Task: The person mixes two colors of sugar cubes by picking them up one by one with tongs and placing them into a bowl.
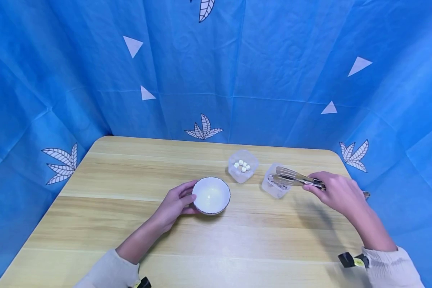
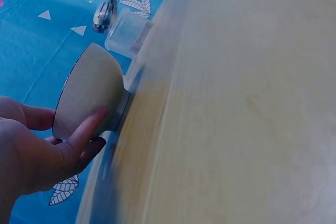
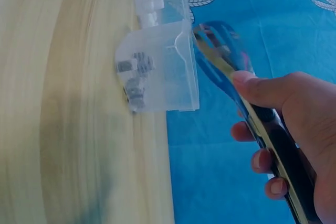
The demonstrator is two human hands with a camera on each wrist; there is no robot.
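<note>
My left hand (image 1: 174,202) grips the left side of a white bowl (image 1: 211,195), thumb at the rim and fingers against its outer wall. The bowl's inside is bare in the head view; the left wrist view shows its outer wall (image 2: 94,90). My right hand (image 1: 340,192) holds metal tongs (image 1: 299,178) with slotted heads. Those heads hang over the mouth of a clear plastic container (image 1: 275,192). Inside it lie several dark, patterned pieces (image 3: 135,77), partly covered by the tongs in the head view. From the right wrist, the tong heads (image 3: 223,45) show just outside the container's opening.
A second clear container (image 1: 243,176) with several small white cubes (image 1: 241,165) stands behind and left of the first. Everything sits on a light wooden table (image 1: 137,160). Blue patterned cloth (image 1: 187,72) hangs along the table's back and sides.
</note>
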